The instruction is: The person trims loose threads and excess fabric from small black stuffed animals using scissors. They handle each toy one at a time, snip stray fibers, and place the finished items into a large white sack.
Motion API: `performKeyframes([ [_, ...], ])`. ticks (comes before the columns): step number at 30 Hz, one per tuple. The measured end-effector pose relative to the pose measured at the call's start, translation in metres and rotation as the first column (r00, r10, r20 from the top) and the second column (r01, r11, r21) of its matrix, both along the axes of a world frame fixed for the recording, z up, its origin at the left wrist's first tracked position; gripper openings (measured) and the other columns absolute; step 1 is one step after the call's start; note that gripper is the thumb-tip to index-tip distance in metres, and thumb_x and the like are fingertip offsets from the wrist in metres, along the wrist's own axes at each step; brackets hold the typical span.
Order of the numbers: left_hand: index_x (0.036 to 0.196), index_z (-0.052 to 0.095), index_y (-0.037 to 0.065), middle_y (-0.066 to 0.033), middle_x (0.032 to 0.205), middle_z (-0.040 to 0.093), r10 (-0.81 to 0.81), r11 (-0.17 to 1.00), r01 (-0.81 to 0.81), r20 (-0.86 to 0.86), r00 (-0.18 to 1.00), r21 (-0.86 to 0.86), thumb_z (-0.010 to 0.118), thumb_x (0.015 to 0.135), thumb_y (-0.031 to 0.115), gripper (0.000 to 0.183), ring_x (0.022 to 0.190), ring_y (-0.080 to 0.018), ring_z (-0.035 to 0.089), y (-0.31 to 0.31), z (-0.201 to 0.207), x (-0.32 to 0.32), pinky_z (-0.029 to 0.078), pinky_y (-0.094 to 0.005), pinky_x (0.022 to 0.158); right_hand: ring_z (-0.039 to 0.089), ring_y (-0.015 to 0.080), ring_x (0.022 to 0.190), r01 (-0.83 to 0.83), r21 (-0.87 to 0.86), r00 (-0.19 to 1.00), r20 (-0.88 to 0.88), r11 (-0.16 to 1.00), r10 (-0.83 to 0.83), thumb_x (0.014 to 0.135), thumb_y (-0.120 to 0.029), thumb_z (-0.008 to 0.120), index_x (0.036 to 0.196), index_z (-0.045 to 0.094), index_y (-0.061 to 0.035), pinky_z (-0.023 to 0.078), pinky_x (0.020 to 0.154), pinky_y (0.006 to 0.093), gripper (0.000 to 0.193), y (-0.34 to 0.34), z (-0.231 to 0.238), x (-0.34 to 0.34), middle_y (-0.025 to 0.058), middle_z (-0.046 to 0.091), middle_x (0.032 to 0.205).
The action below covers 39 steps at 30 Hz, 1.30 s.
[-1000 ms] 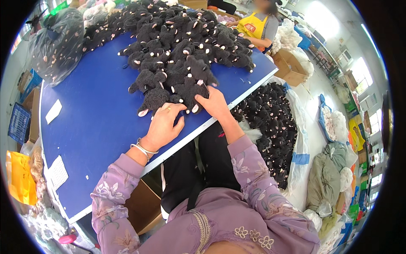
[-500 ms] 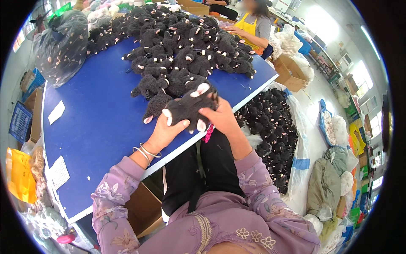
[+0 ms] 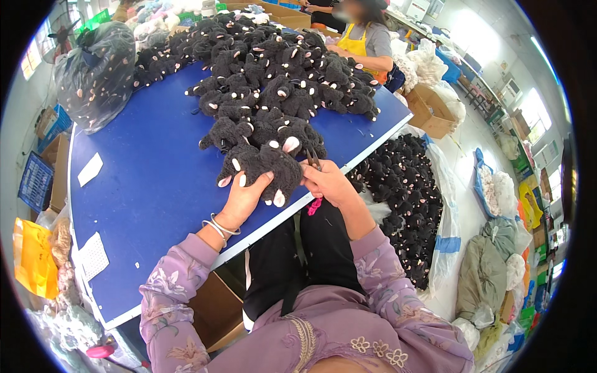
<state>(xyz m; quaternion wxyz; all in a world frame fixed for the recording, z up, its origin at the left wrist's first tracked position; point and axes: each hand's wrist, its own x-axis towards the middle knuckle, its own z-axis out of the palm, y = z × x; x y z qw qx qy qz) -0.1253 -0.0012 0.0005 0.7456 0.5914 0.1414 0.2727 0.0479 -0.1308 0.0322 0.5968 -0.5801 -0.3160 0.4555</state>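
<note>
My left hand [image 3: 244,200] grips a small black plush animal [image 3: 280,173] with pale pink-and-white ears and feet, held just above the near edge of the blue table [image 3: 155,199]. Beside the toy's right side, my right hand [image 3: 331,183] is closed around a small pair of dark-bladed thread snips [image 3: 313,159], blades pointing up and away. A bright pink piece [image 3: 315,206] shows below that hand; whether it belongs to the snips I cannot tell. Just beyond the toy, a large heap of similar black plush animals [image 3: 280,93] spreads across the tabletop.
A clear bag of black plush toys [image 3: 93,81] stands at the table's far left. An open sack of more toys [image 3: 398,199] lies to my right, near a cardboard box [image 3: 429,109]. Paper pieces [image 3: 92,256] lie on the left. Across the table is a person in a yellow apron [image 3: 354,42].
The plush toy has turned in my left hand. My right hand has let go of the toy's side, and dark snip blades now show upright from it.
</note>
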Motion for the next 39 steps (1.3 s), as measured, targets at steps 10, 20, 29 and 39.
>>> performKeyframes([
  [10, 0.109, 0.060, -0.003, -0.0064, 0.101, 0.066, 0.029, 1.000, -0.029, 0.077, 0.997, 0.003, 0.064, 0.089, 0.013, 0.026, 0.088, -0.0120, 0.062, -0.004, 0.003, 0.000, 0.051, -0.0260, 0.077, 0.033, 0.0029, 0.045, 0.053, 0.134, 0.991, -0.130, 0.990, -0.036, 0.093, -0.011, 0.054, 0.100, 0.058, -0.0007, 0.025, 0.041, 0.0211, 0.014, 0.000, -0.006, 0.003, -0.0048, 0.041, 0.057],
  [20, 0.117, 0.055, -0.001, -0.0064, 0.106, 0.064, -0.109, 0.993, 0.109, -0.013, 0.994, 0.039, 0.063, 0.090, 0.017, 0.034, 0.092, -0.0132, 0.060, -0.002, -0.003, -0.002, 0.050, -0.0271, 0.080, 0.034, 0.0029, 0.045, 0.151, 0.162, 0.982, -0.138, 0.975, -0.129, 0.093, -0.011, 0.055, 0.100, 0.059, -0.0025, 0.027, 0.040, 0.0204, 0.012, 0.000, -0.007, -0.003, -0.0047, 0.043, 0.061],
  [29, 0.139, 0.033, 0.000, -0.0077, 0.119, 0.051, -0.388, 0.915, 0.393, 0.059, 0.920, -0.097, 0.061, 0.091, 0.023, 0.060, 0.097, -0.0128, 0.056, 0.000, -0.002, 0.001, 0.051, -0.0304, 0.085, 0.041, 0.0025, 0.047, 0.364, 0.188, 0.931, -0.093, 0.912, -0.352, 0.091, -0.013, 0.060, 0.089, 0.064, -0.0029, 0.032, 0.043, 0.0183, 0.011, -0.004, -0.002, 0.015, -0.0033, 0.055, 0.068],
  [39, 0.121, 0.055, 0.000, -0.0047, 0.112, 0.063, -0.335, 0.938, 0.341, -0.093, 0.938, 0.060, 0.071, 0.085, 0.015, 0.042, 0.100, -0.0100, 0.058, -0.006, -0.002, -0.002, 0.047, -0.0257, 0.090, 0.039, 0.0005, 0.053, 0.089, 0.194, 0.990, 0.092, 0.977, -0.109, 0.089, -0.011, 0.059, 0.098, 0.064, -0.0024, 0.029, 0.048, 0.0170, 0.014, 0.004, 0.011, -0.023, -0.0066, 0.051, 0.070],
])
